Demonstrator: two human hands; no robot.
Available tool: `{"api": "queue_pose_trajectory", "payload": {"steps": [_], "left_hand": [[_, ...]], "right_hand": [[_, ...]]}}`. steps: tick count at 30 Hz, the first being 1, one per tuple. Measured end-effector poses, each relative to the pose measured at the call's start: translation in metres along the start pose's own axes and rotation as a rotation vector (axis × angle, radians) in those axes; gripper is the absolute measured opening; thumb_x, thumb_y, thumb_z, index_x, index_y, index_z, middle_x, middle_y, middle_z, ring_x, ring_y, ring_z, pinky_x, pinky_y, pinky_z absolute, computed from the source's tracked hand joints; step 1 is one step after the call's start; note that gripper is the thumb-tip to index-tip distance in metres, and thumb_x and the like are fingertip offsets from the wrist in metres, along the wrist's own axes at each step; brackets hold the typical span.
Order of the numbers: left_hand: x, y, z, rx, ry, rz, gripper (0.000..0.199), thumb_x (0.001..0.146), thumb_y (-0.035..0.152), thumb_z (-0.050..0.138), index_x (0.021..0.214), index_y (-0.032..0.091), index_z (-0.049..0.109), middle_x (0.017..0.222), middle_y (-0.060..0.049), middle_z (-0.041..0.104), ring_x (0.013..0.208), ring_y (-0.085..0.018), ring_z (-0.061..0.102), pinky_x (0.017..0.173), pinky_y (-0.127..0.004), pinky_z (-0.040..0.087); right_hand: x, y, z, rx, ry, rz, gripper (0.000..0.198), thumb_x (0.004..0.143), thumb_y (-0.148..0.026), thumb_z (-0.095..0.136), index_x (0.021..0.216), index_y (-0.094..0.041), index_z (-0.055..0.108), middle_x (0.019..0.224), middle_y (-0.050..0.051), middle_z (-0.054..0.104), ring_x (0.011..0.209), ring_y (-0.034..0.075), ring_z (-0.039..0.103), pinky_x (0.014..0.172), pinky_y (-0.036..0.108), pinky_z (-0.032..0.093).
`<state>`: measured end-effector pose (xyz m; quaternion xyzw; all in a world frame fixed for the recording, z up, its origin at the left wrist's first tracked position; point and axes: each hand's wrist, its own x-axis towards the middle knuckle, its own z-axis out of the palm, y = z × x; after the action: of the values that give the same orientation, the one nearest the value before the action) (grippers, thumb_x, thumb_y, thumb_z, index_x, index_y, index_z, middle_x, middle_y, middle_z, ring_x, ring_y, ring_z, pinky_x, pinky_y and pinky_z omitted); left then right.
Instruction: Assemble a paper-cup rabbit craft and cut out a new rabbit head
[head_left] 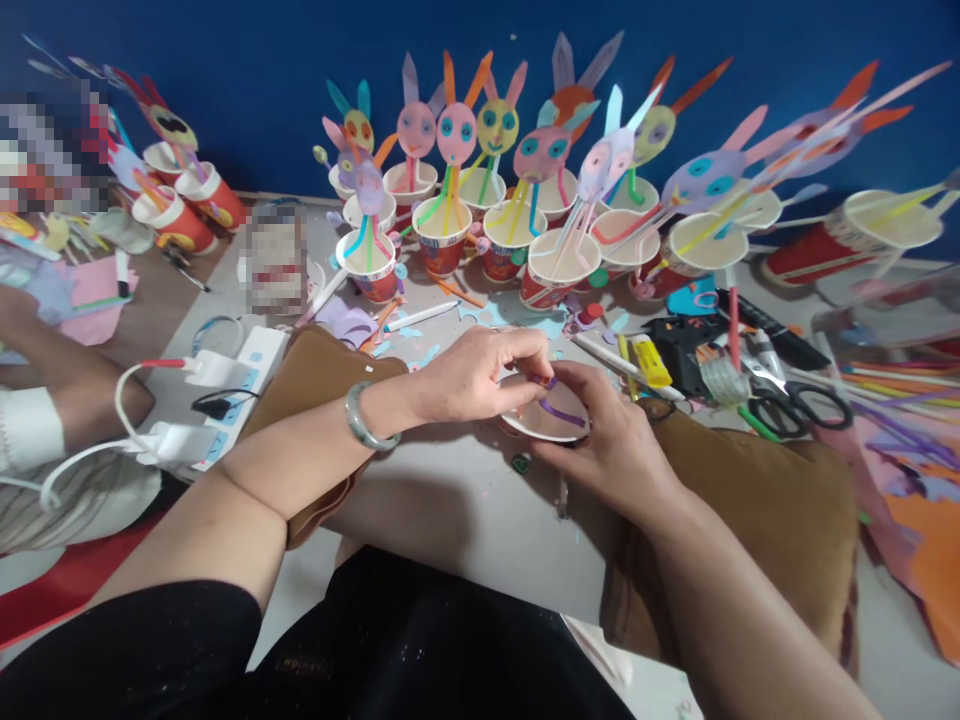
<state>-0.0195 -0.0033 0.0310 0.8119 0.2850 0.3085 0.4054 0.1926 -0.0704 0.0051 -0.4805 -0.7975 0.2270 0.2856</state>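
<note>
Between my hands is a paper cup (536, 425), its white inside turned up toward me. My right hand (619, 425) is wrapped round the cup's right side. Over the far rim, my left hand (484, 375) pinches the end of a purple straw (564, 414), with a small reddish bit at the fingertips. The rest of the straw lies bent inside the cup. My fingers hide how the straw meets the rim. A small green piece (520, 464) lies on the table just below the cup.
Several paper cups with paper rabbit heads on straws (442, 235) stand along the blue wall. Scissors (799, 400), a yellow tool (651, 362) and brown cushions (750, 540) lie right. Left are a power strip (244, 390), a marker (421, 316) and another person's arm (52, 350).
</note>
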Motion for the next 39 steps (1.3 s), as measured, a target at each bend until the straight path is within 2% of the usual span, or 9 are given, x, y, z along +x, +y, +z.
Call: {"api": "queue_pose_trajectory", "payload": {"steps": [9, 14, 17, 22, 28, 34, 39], "left_hand": [[0.001, -0.001, 0.000, 0.037, -0.022, -0.013, 0.004, 0.085, 0.017, 0.064, 0.084, 0.020, 0.061, 0.083, -0.001, 0.071, 0.078, -0.014, 0.065, 0.073, -0.028, 0.047], [0.005, -0.011, -0.001, -0.097, -0.029, -0.032, 0.010, 0.082, 0.018, 0.070, 0.086, 0.017, 0.061, 0.083, -0.001, 0.071, 0.079, -0.014, 0.067, 0.076, -0.028, 0.051], [0.009, -0.022, -0.002, -0.203, -0.025, -0.041, 0.014, 0.081, 0.017, 0.074, 0.087, 0.016, 0.060, 0.080, -0.001, 0.070, 0.077, -0.013, 0.068, 0.073, -0.027, 0.051], [0.012, -0.031, -0.010, -0.226, -0.008, -0.050, 0.017, 0.079, 0.015, 0.077, 0.086, 0.014, 0.061, 0.080, -0.002, 0.070, 0.074, -0.011, 0.067, 0.071, -0.026, 0.052], [0.013, -0.032, -0.018, -0.260, -0.062, -0.071, 0.018, 0.077, 0.017, 0.077, 0.084, 0.014, 0.061, 0.080, -0.002, 0.069, 0.071, -0.012, 0.066, 0.066, -0.025, 0.050], [0.014, -0.029, -0.023, -0.231, -0.073, -0.071, 0.017, 0.075, 0.015, 0.078, 0.081, 0.014, 0.062, 0.077, 0.000, 0.068, 0.070, -0.011, 0.064, 0.067, -0.026, 0.048], [0.012, -0.025, -0.025, -0.201, -0.069, -0.065, 0.016, 0.075, 0.016, 0.076, 0.080, 0.015, 0.061, 0.077, -0.001, 0.068, 0.070, -0.012, 0.064, 0.067, -0.026, 0.048]], "right_hand": [[0.004, -0.001, 0.002, 0.008, 0.022, 0.032, 0.063, 0.078, -0.039, 0.076, 0.135, -0.025, 0.052, 0.124, 0.012, 0.071, 0.108, 0.032, 0.073, 0.084, 0.041, 0.058], [0.006, -0.005, 0.006, 0.036, 0.100, 0.066, 0.068, 0.077, -0.051, 0.080, 0.133, -0.024, 0.054, 0.121, 0.012, 0.072, 0.104, 0.032, 0.073, 0.083, 0.043, 0.059], [0.006, -0.005, 0.011, 0.088, 0.155, 0.102, 0.070, 0.075, -0.049, 0.082, 0.133, -0.025, 0.051, 0.117, 0.012, 0.073, 0.104, 0.032, 0.074, 0.084, 0.045, 0.059], [0.009, -0.001, 0.020, 0.273, 0.245, 0.188, 0.085, 0.068, -0.051, 0.089, 0.136, -0.023, 0.047, 0.115, 0.012, 0.074, 0.101, 0.030, 0.074, 0.085, 0.045, 0.060], [0.015, 0.001, 0.024, 0.400, 0.054, 0.310, 0.061, 0.066, -0.057, 0.090, 0.107, -0.018, 0.068, 0.096, 0.009, 0.077, 0.085, 0.027, 0.072, 0.076, 0.043, 0.059], [0.017, -0.001, 0.027, 0.556, -0.013, 0.323, 0.050, 0.070, -0.054, 0.088, 0.104, -0.021, 0.072, 0.097, 0.007, 0.080, 0.089, 0.028, 0.074, 0.081, 0.046, 0.062], [0.017, -0.006, 0.031, 0.518, -0.008, 0.299, 0.045, 0.076, -0.054, 0.083, 0.106, -0.022, 0.071, 0.103, 0.008, 0.079, 0.097, 0.030, 0.074, 0.090, 0.051, 0.061]]}}
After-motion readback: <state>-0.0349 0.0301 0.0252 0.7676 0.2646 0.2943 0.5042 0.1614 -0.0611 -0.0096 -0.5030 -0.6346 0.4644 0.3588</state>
